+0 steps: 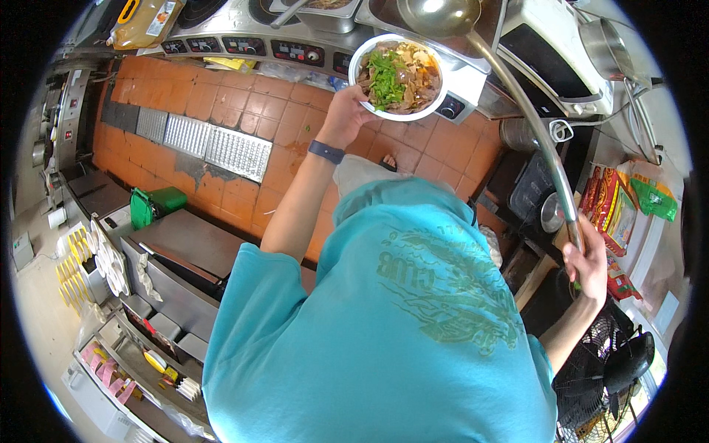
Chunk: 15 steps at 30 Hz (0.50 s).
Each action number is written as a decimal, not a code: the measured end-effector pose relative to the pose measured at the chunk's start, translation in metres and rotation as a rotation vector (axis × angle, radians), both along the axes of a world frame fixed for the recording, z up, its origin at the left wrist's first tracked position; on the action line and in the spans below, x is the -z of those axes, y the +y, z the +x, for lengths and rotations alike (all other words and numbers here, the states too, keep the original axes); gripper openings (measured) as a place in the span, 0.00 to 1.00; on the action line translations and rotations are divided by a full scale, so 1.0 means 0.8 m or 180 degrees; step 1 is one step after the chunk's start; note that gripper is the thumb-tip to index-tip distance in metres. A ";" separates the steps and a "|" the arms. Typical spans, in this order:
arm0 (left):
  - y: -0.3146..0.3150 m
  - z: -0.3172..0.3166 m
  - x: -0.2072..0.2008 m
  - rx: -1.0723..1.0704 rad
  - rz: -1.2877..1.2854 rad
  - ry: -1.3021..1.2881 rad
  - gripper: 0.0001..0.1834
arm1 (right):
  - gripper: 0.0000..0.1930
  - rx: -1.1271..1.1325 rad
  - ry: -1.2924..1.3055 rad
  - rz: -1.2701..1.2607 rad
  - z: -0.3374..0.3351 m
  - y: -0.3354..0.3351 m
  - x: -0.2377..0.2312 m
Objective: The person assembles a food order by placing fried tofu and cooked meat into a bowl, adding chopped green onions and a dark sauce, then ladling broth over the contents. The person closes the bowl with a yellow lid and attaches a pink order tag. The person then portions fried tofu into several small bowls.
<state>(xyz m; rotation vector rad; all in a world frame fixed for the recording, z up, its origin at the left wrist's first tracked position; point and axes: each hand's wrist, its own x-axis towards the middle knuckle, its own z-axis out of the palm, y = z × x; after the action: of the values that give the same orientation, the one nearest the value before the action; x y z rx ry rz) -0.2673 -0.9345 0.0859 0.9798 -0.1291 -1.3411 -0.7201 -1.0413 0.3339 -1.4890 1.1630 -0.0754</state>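
My left hand (346, 117) grips the lower left rim of a white bowl (415, 116), thumb over the edge. The bowl is filled with sliced meat, chopped green herbs (385, 80) and a reddish-orange sauce or oil. My right hand (587, 262) is closed around the end of a long metal ladle (537, 118). From there the handle slants up and away to the ladle's round cup, which hangs over a steel pan (380, 16) on the counter, just beyond the bowl. What the cup holds, I cannot make out.
A stove front with dials (295, 52) runs along the far side. A white microwave-like appliance (554, 59) and a steel pot (602, 48) stand at the far right. Near my right arm are a black fan (628, 362) and a red box (611, 210). Metal grates (236, 151) lie in the tiled floor.
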 end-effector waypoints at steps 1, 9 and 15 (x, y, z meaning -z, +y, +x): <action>-0.001 0.000 0.002 -0.0012 0.0021 -0.0006 0.24 | 0.29 0.0000 -0.0197 0.0178 0.013 -0.005 0.006; 0.000 0.001 0.013 0.0012 0.0015 0.0126 0.26 | 0.26 -0.0667 0.0994 -0.1978 0.131 -0.073 0.063; 0.001 -0.006 0.010 -0.0153 0.0025 0.0169 0.18 | 0.25 -0.0999 0.1322 -0.2274 0.149 -0.098 0.071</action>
<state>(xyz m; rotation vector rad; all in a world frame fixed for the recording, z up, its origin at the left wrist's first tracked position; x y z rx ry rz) -0.2721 -0.9338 0.0781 0.9474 -0.0597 -1.3232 -0.6009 -1.1199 0.2769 -2.3920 1.2776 0.0433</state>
